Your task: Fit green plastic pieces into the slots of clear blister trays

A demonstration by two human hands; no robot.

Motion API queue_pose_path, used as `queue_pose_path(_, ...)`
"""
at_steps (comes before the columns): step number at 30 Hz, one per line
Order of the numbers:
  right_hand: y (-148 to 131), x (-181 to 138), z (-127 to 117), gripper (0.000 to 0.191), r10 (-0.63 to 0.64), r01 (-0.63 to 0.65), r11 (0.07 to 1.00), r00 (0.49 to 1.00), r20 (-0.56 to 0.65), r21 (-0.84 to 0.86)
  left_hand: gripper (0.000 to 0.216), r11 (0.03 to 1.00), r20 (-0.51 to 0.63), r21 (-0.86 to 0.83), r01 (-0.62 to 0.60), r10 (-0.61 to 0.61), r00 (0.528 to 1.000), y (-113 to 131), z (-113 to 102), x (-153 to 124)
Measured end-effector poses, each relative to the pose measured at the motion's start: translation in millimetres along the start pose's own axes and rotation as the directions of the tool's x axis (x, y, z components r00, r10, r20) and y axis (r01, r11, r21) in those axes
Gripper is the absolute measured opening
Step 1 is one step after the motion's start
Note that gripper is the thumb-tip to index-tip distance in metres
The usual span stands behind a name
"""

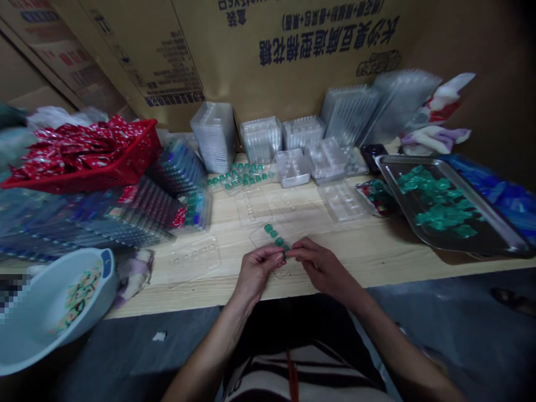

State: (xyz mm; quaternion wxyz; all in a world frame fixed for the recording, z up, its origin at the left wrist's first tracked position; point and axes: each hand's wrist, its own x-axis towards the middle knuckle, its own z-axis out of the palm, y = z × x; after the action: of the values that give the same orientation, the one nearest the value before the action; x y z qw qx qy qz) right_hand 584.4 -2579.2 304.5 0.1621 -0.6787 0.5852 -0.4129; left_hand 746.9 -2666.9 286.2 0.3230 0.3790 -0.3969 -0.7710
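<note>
Centre frame, your left hand [256, 269] and right hand [320, 267] jointly pinch a green candy [285, 250] over the clear tray [268, 237], both grips narrow.

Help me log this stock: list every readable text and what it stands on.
"长沙臭豆腐造型棉花糖": large blue characters, upside down, on the cardboard box; this is my best reading.
Bracketed line and dark logo on the same box: too blurred to read.
Printed label on the left box: too small to read.
Print on the red packets: unreadable.
</note>
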Motion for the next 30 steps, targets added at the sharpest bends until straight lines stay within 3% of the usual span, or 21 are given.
queue_pose_path(2,11,-9,2,0.044,0.066,-0.063,0.997,0.996,-0.054,0.043,0.03,0.985,-0.027,0.144,-0.091,0.096,0.995,1,-5,1)
queue_pose_path(4,17,-20,6,0.046,0.094,-0.1,0.992,0.993,-0.077,-0.078,0.021,0.926,-0.04,0.333,-0.176,0.2,0.979,2,-8,2)
queue_pose_path(7,14,-33,14,0.049,0.049,-0.044,0.967,0.999,0.012,-0.252,0.007,0.767,0.063,0.555,-0.321,0.346,0.936,-1,-8,3)
queue_pose_path(11,4,-35,23,0.05,0.023,-0.002,0.955,0.998,0.067,-0.298,0.009,0.63,0.235,0.616,-0.473,0.426,0.874,-11,2,5)
queue_pose_path(19,0,-33,23,0.053,0.093,-0.073,0.974,0.992,0.087,-0.214,0.016,0.458,0.376,0.697,-0.551,0.421,0.826,-28,8,17)
queue_pose_path(22,2,-35,23,0.054,0.134,-0.124,0.976,0.99,0.048,-0.182,0.016,0.446,0.395,0.697,-0.561,0.415,0.82,-31,2,17)
queue_pose_path(30,8,-39,27,0.053,0.14,-0.137,0.976,0.99,0.009,-0.17,0.019,0.549,0.375,0.647,-0.53,0.377,0.847,-41,-9,5)
